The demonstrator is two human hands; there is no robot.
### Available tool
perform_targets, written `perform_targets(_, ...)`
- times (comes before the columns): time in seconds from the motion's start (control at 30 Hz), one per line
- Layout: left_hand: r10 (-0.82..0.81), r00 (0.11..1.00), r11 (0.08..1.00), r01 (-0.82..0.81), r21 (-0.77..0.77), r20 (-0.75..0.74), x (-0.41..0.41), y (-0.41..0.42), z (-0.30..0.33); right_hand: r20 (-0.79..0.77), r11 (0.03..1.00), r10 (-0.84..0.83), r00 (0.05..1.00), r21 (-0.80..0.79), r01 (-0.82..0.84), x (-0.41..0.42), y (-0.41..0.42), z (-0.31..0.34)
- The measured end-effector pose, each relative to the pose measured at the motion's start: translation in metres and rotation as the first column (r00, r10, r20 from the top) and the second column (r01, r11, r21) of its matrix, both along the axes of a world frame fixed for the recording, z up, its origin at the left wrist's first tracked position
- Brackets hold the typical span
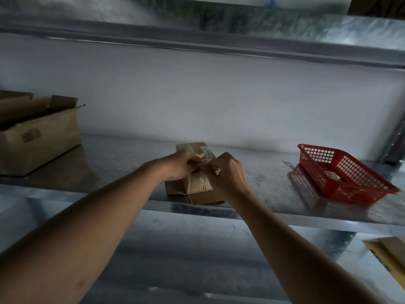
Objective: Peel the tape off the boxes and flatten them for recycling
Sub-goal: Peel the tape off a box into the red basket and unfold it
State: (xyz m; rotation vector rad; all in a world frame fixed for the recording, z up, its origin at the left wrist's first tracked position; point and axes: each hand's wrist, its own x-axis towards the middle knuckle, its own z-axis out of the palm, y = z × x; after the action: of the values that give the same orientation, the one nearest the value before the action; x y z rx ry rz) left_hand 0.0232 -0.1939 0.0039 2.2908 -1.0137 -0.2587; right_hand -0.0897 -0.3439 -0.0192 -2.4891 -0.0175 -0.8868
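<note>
Head view looks down on a small cardboard box (pixel 198 185) lying on a metal shelf (pixel 263 183), close to its front edge and roughly midway along it. One bottom flap of the box lies folded out toward the viewer, past the shelf's lip. A white label with a barcode (pixel 207 153) sits on the far upper face. A strip of clear tape (pixel 205 162) lifts off the top of the box between the two hands, and more clear tape shows wrinkled lower down the near face.

The left hand (pixel 179 164) rests on the left part of the box with its fingers curled inward toward the tape; it seems to pinch the tape's end, though the fingertips are partly hidden. The right hand (pixel 225 172) is curled too, knuckles up, pinching the loose tape at the box's upper right. Both bare forearms reach in from the bottom of the picture.

To the right on the same shelf, well apart from the box, stands a red plastic basket (pixel 370 185) with a pale crumpled wad (pixel 332 175) inside. At the far left stands a larger open cardboard box (pixel 43 137), flaps raised. Another shelf runs overhead. Lower right, a yellow-brown cardboard edge (pixel 388 253) shows on a lower level.
</note>
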Motion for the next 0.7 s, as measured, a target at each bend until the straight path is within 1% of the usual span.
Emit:
perform_targets(0.17,-0.020,0.999,0.999,0.019,-0.032,-0.034,0.000,0.000,-0.001,0.029,0.995,0.043,0.999,0.093,-0.046,0.004,0.005,-0.007)
perform_targets(0.2,-0.015,0.999,1.000,0.015,-0.019,-0.032,0.000,0.001,0.001,0.036,0.990,0.056,0.998,0.128,-0.060,0.005,0.009,-0.006)
perform_targets(0.23,-0.013,1.000,1.000,0.013,-0.002,-0.029,0.001,0.002,0.003,0.040,0.973,0.082,0.996,0.212,-0.088,0.008,0.012,-0.005)
perform_targets(0.27,-0.010,1.000,1.000,0.010,0.024,-0.030,0.003,0.004,0.005,0.045,0.926,0.124,0.991,0.354,-0.132,0.009,0.014,-0.003)
perform_targets(0.3,-0.009,0.999,0.998,0.011,0.056,-0.031,0.006,0.005,0.008,0.053,0.832,0.172,0.984,0.527,-0.174,0.010,0.016,0.000)
perform_targets(0.33,-0.022,0.999,0.996,0.025,0.090,-0.035,0.008,0.006,0.010,0.061,0.716,0.211,0.975,0.670,-0.197,0.010,0.016,0.002)
perform_targets(0.37,-0.046,0.998,0.991,0.050,0.123,-0.033,0.009,0.006,0.013,0.072,0.594,0.253,0.965,0.776,-0.213,0.009,0.016,0.003)
perform_targets(0.4,-0.073,0.997,0.985,0.074,0.157,-0.015,0.011,0.006,0.016,0.074,0.504,0.279,0.957,0.837,-0.212,0.007,0.015,0.002)
perform_targets(0.43,-0.098,0.995,0.977,0.089,0.196,0.033,0.012,0.006,0.020,0.078,0.443,0.282,0.956,0.874,-0.201,0.006,0.014,0.000)
perform_targets(0.47,-0.122,0.986,0.964,0.091,0.248,0.111,0.013,0.005,0.024,0.082,0.408,0.256,0.963,0.894,-0.184,0.006,0.011,-0.002)
perform_targets(0.53,-0.184,0.950,0.915,0.071,0.397,0.253,0.012,0.002,0.034,0.067,0.403,0.159,0.985,0.906,-0.127,0.005,0.002,-0.001)
perform_targets(0.57,-0.209,0.937,0.878,0.055,0.475,0.278,0.010,-0.001,0.038,0.058,0.397,0.108,0.992,0.913,-0.096,0.005,-0.003,0.001)
perform_targets(0.6,-0.228,0.927,0.839,0.031,0.544,0.299,0.009,-0.006,0.042,0.053,0.368,0.058,0.997,0.927,-0.071,0.004,-0.009,0.002)
perform_targets(0.67,-0.255,0.898,0.779,-0.028,0.626,0.358,0.004,-0.017,0.045,0.050,0.285,-0.024,0.998,0.958,-0.041,0.001,-0.017,0.003)
perform_targets(0.7,-0.264,0.882,0.768,-0.053,0.638,0.390,0.002,-0.021,0.045,0.037,0.300,-0.060,0.998,0.954,-0.017,-0.001,-0.020,0.002)
